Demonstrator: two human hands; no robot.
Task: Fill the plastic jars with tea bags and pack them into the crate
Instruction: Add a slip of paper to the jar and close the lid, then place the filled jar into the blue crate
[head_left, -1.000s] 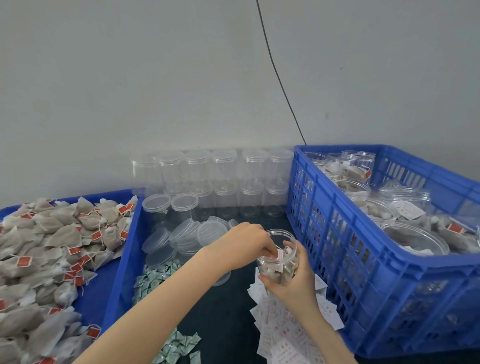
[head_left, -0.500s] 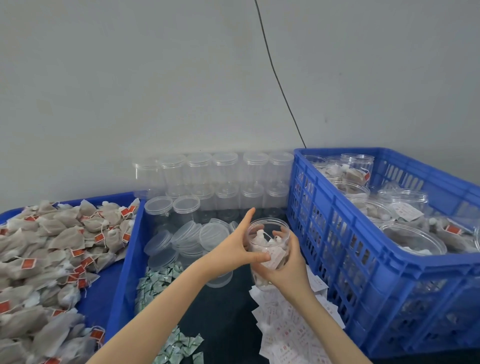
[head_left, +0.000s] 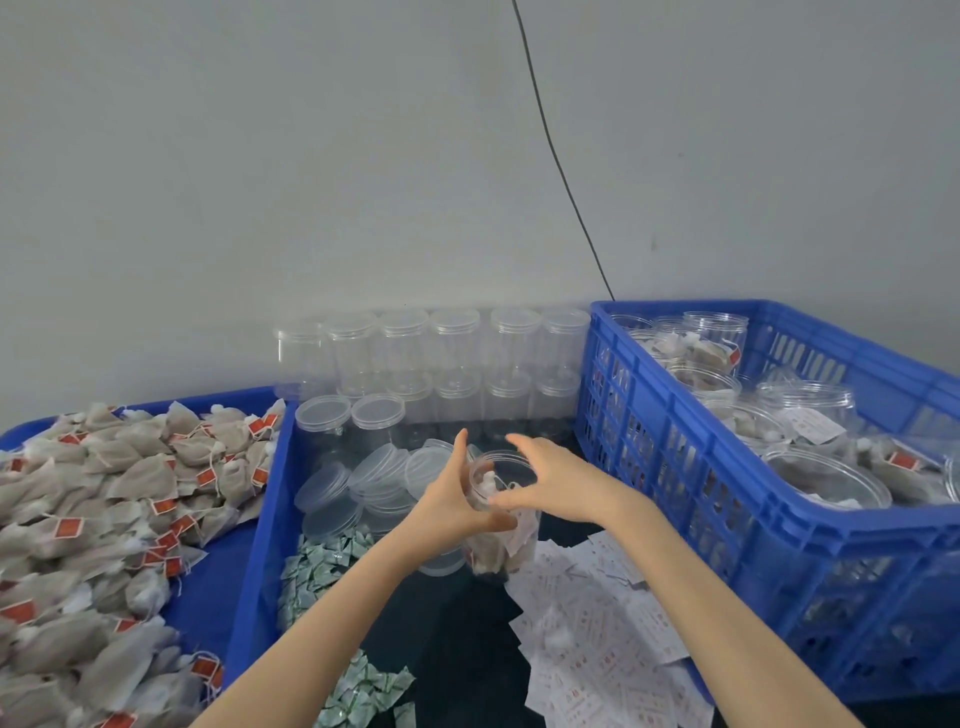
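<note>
At centre, the left hand (head_left: 451, 506) has its grip wrapped round a clear plastic jar of tea bags (head_left: 500, 525) (lid off). The right hand (head_left: 558, 480) hovers over its mouth, fingers spread apart. The blue slatted plastic crate (head_left: 691, 452) stands just right.

1. The held jar (head_left: 498, 519) stands at centre, between both hands.
2. The tea bags (head_left: 104, 519) lie at 9 o'clock in a tray (head_left: 249, 597).
3. The empty jars (head_left: 447, 358) stand at 12 o'clock.
4. The crate (head_left: 779, 545) sits at 3 o'clock, with filled jars (head_left: 826, 478) inside.
5. The paper slips (head_left: 597, 649) lie at 5 o'clock.
</note>
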